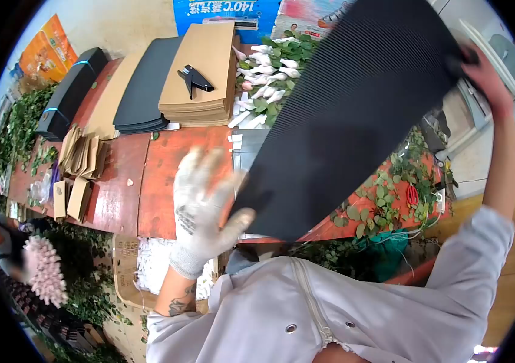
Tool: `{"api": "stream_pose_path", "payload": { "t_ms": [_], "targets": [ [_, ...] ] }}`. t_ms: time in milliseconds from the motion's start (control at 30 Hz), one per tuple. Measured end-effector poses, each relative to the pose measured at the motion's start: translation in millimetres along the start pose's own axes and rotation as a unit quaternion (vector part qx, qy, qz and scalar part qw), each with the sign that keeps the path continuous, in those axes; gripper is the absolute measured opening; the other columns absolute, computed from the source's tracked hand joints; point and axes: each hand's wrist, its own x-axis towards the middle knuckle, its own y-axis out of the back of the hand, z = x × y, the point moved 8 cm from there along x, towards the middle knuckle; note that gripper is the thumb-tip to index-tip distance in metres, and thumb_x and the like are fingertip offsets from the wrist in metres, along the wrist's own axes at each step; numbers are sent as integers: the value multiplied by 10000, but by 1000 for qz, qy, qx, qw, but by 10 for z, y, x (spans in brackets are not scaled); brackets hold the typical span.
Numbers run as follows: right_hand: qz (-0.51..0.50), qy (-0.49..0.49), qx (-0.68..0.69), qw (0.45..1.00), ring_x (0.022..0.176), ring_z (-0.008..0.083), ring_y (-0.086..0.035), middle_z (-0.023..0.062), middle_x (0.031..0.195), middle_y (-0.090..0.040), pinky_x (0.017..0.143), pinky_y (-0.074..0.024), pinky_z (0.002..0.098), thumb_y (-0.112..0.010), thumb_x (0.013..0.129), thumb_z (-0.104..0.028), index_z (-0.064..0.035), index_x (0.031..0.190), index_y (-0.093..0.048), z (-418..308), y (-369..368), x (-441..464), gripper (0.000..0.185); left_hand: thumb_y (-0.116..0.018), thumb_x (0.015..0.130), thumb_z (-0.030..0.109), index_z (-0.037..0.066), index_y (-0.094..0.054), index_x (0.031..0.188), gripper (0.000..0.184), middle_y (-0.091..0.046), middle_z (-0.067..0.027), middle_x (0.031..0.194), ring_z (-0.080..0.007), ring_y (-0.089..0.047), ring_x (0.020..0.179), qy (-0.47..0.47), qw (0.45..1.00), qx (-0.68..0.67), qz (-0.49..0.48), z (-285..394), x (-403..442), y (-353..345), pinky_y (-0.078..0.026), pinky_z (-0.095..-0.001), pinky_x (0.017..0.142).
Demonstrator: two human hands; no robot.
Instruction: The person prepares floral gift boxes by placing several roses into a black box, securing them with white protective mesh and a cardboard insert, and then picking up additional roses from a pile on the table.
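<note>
A large black corrugated sheet [354, 121] is held up slantwise over the right half of the table. My right hand [486, 78] grips its upper right edge; a small dark item at those fingertips is hard to make out. My left hand [206, 212], in a whitish glove, has its fingers spread beside the sheet's lower left corner. Its fingers are partly blurred, and whether the thumb touches the sheet I cannot tell. Behind the sheet lie several flower heads in white wraps [263, 69] with green leaves, partly covered by it.
A black stapler [195, 81] lies on a stack of brown cardboard sheets [200, 48]. Left of it are a stack of black sheets [145, 85], a strapped black bundle [69, 97] and folded cardboard pieces [82, 154]. Leafy stems [384, 196] and red-handled scissors [412, 195] lie right.
</note>
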Motion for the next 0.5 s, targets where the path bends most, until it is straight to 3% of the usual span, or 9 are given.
{"api": "stream_pose_path", "payload": {
  "t_ms": [33, 67, 100, 167, 267, 333, 400, 467, 500],
  "targets": [
    [-1, 74, -13, 997, 1074, 146, -503, 82, 1193, -547, 951, -386, 275, -658, 812, -189, -4, 1243, -477, -402, -177, 372, 503, -696, 641, 300, 61, -633, 1017, 449, -550, -167, 1138, -381, -453, 1131, -80, 993, -76, -46, 102, 174, -90, -371, -447, 945],
    [-112, 50, -53, 991, 1073, 136, -502, 83, 1191, -548, 951, -379, 269, -666, 805, -241, -14, 1242, -482, -190, -412, 943, 526, -680, 670, 309, 57, -632, 1024, 437, -557, -165, 1152, -363, -457, 1151, -122, 976, -152, -95, 113, 236, -357, -368, -441, 961],
    [-78, 7, -53, 996, 1085, 139, -501, 82, 1198, -547, 952, -381, 287, -656, 795, -245, -21, 1239, -488, -556, -685, 1126, 525, -665, 698, 319, 53, -630, 1030, 427, -565, -164, 1166, -345, -461, 1171, -165, 951, -224, -134, 101, 243, -675, -366, -436, 977],
    [-149, 82, -132, 976, 1095, 208, -517, 104, 1168, -558, 951, -388, 309, -628, 778, -204, -13, 1205, -515, -1029, -1286, 1408, 482, -599, 780, 357, 46, -622, 1065, 423, -572, -160, 1151, -327, -492, 1131, -170, 933, -190, -256, -71, 251, -1360, -380, -407, 971],
    [-132, 151, -233, 952, 979, 299, -582, 185, 1022, -613, 865, -447, 361, -643, 760, -253, -46, 1164, -521, -1238, -1972, 1412, 471, -482, 887, 448, 31, -560, 1184, 518, -556, -163, 1186, -321, -489, 1138, -66, 860, -276, -423, -519, 178, -2104, -367, -360, 996],
    [0, 246, -444, 862, 1054, 300, -537, 134, 1212, -521, 923, -414, 381, -660, 737, -269, -93, 1191, -496, -1589, -2243, 1047, 514, -415, 930, 468, 23, -491, 1270, 565, -519, -146, 1263, -267, -479, 1172, 71, 738, -405, -535, -893, -90, -2576, -355, -330, 1006],
    [30, 356, -237, 904, 1040, 283, -542, 105, 1160, -541, 926, -413, 378, -633, 728, -185, -87, 1123, -536, -1895, -2397, 579, 419, -385, 945, 411, 50, -486, 1278, 501, -544, -137, 1240, -257, -490, 1176, 40, 705, -480, -521, -1052, -311, -2866, -356, -313, 998],
    [-390, 165, 54, 904, 1058, 283, -541, 112, 1025, -617, 953, -391, 374, -667, 741, -188, -29, 1100, -577, -2135, -2842, 251, 404, -381, 954, 411, 40, -455, 1303, 515, -497, -139, 1292, -247, -460, 1205, 52, 678, -509, -528, -1050, -360, -2708, -338, -313, 1017],
    [-555, 120, 205, 797, 1113, 239, -514, 115, 1136, -589, 977, -369, 353, -621, 823, -285, -21, 1153, -557, -2124, -3169, 12, 428, -379, 958, 410, 34, -439, 1316, 523, -474, -140, 1318, -242, -445, 1219, 59, 662, -523, -533, -1024, -374, -2624, -329, -313, 1027]
  ]
}}
